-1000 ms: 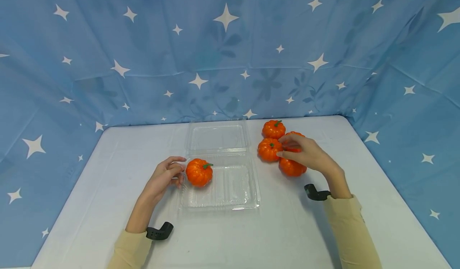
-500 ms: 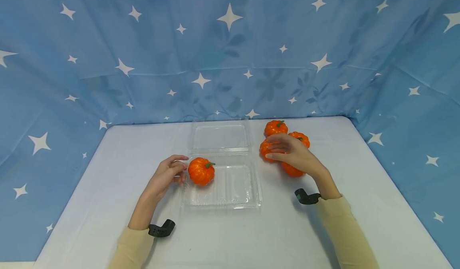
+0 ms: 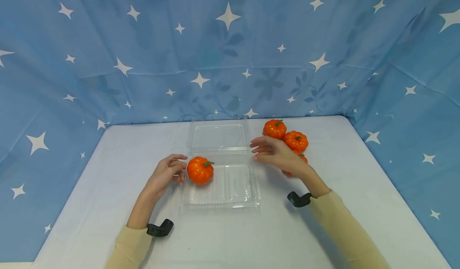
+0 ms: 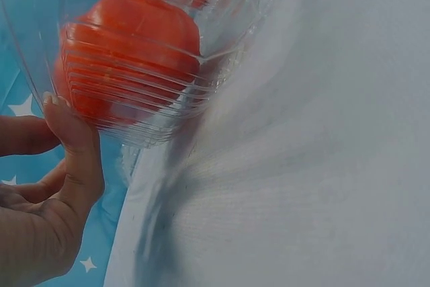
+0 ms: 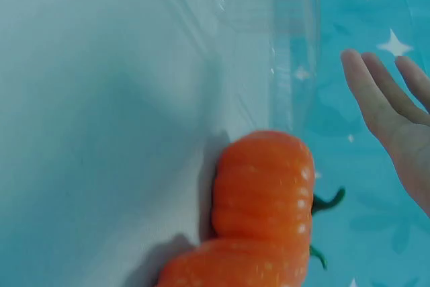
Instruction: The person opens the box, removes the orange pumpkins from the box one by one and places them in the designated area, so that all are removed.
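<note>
A clear plastic clamshell container (image 3: pixel 237 183) lies unfolded on the table, its lid (image 3: pixel 218 136) toward the back. One small orange pumpkin (image 3: pixel 200 171) with a green stem sits at the left of its base. My left hand (image 3: pixel 162 178) pinches the container's left rim between thumb and finger, as the left wrist view shows. My right hand (image 3: pixel 278 156) hovers between the container and the other pumpkins, fingers extended, nothing seen in it. Beneath and beyond it are an orange pumpkin (image 3: pixel 274 129), another pumpkin (image 3: pixel 296 141) and a partly hidden pumpkin (image 3: pixel 302 158).
A white cloth covers the table (image 3: pixel 215 241). Blue star-patterned curtain (image 3: pixel 230 53) hangs behind and along both sides. Each wrist wears a black strap with a camera, such as the left strap (image 3: pixel 159 228).
My right hand has moved left from above the pumpkin group toward the container, partly covering the nearer pumpkins. The left hand and the pumpkin in the container stay in place.
</note>
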Available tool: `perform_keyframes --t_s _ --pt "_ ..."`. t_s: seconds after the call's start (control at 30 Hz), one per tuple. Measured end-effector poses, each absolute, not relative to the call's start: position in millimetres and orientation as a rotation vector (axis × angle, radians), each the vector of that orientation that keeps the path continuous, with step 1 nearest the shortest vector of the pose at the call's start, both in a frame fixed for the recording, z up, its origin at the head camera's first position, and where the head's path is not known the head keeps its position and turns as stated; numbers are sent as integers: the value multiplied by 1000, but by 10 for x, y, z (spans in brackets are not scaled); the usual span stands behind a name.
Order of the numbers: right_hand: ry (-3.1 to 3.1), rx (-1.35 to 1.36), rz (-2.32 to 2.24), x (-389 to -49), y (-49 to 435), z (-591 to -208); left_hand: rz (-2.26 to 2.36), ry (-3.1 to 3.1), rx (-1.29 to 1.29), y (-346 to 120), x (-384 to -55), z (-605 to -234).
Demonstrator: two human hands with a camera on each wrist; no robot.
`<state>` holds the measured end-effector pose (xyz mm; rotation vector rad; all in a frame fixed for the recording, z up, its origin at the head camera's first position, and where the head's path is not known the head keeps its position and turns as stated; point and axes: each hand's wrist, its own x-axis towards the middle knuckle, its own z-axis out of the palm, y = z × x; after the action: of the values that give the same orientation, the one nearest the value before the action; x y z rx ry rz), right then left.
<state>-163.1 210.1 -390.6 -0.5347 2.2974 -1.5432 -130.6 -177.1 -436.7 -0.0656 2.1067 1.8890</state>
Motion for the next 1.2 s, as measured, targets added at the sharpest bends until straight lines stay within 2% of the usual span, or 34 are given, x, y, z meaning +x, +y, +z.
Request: perform_keyframes --t_s 1.2 --pt "2199 -593 -1062 -1763 1174 -3617 1897 2106 -58 -1777 -1296 -4363"
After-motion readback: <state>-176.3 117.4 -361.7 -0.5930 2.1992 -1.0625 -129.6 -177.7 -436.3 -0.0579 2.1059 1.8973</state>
